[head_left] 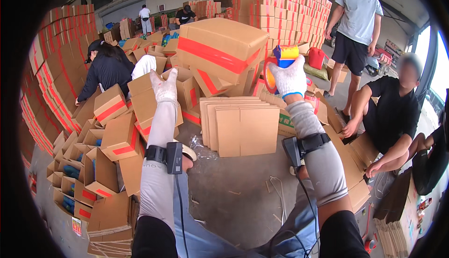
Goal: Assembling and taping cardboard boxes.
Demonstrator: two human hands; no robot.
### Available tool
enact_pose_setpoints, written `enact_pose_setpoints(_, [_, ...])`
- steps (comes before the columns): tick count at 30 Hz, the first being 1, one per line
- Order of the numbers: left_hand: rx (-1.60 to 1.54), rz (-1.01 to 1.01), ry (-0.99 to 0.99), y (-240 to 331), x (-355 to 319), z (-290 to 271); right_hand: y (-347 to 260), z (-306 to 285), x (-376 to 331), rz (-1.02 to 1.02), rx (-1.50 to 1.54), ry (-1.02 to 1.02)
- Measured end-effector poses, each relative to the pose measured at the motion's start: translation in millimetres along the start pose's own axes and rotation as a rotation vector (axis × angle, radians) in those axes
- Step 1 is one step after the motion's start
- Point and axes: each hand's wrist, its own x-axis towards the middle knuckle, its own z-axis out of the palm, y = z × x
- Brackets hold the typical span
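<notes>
My right hand, in a white knit glove, is closed round a tape dispenser with blue, yellow and red parts. The edge of its red tape roll shows on the left of the glove. My left hand, gloved too, is raised with thumb and fingers apart, nothing visible between them. Behind it stand open cardboard boxes. Between and beyond my hands, a large carton sealed with red tape rests tilted on other boxes. Below it several flattened cartons stand upright, side by side on the floor.
Open boxes holding blue items crowd the left floor. Flat cardboard is piled at lower left, and another stack lies at lower right. A person in black sits at right; another stands behind. Taped carton walls rise at the back.
</notes>
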Motion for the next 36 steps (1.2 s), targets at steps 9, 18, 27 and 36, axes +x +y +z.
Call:
enact_pose_setpoints(9, [1.324,-0.021,-0.388,-126,-158,-350,92,-60,-186,-0.404,-0.034,-0.389])
enact_pose_setpoints(18, [1.75,-0.807,-0.332,-189,-281,-557,263,-80,-258,-0.078,-0.145,-0.518])
enact_pose_setpoints(27, [1.656,-0.721,-0.163,-174,-261,-543,266,-54,-266,-0.077,-0.199,-0.666])
enact_pose_setpoints(36, [1.846,-0.534,-0.709,-153,-189,-562,178,-41,-289,0.077,-0.434,-0.91])
